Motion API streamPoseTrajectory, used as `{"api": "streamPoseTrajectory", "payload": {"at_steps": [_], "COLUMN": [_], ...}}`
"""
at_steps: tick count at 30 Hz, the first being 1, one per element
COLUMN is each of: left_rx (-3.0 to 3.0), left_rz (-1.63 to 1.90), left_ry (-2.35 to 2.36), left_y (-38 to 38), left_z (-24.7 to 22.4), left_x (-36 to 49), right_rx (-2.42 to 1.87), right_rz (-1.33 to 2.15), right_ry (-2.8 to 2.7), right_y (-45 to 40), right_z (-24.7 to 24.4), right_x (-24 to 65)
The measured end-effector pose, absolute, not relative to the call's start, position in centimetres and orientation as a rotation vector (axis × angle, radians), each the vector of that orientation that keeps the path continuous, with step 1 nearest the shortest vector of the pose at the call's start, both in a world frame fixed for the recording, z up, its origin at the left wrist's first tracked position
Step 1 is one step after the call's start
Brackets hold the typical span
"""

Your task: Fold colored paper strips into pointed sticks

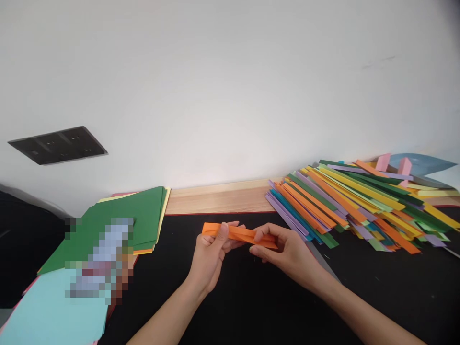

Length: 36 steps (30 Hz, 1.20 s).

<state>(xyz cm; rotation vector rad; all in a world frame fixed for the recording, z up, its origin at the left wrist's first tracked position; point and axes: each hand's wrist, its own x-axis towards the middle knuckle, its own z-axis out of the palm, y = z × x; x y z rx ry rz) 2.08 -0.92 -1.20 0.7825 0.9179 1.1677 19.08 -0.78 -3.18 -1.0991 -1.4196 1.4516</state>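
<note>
A folded strip of orange paper (237,233) is held above the black mat (230,306), a crease running along its length. My left hand (213,254) is closed on its left part, thumb on top and fingers behind and beneath. At the right end, my right hand (283,247) pinches the strip between thumb and fingers, and a layer of the paper stands slightly apart there. The fingertips under the paper are partly hidden.
To the right lies a big heap of folded paper strips (345,201) in many colours. Green sheets (125,211) and light blue sheets (53,306) are stacked at the left, with a blurred-out item (108,254) on top. Behind rises a white wall (223,96) with a dark socket panel (59,145).
</note>
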Motion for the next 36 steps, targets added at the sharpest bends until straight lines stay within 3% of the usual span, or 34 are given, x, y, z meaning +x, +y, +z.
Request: {"api": "streamPoseTrajectory", "payload": {"at_steps": [36], "left_rx": [0.519], "left_rz": [1.201], "left_ry": [0.898], "left_y": [-1.02], "left_z": [-1.04], "left_x": [2.35], "right_rx": [-1.124], "right_rz": [1.454], "right_ry": [-1.037], "right_y": [-0.25], "right_z": [-2.84], "right_x": [18.9]}}
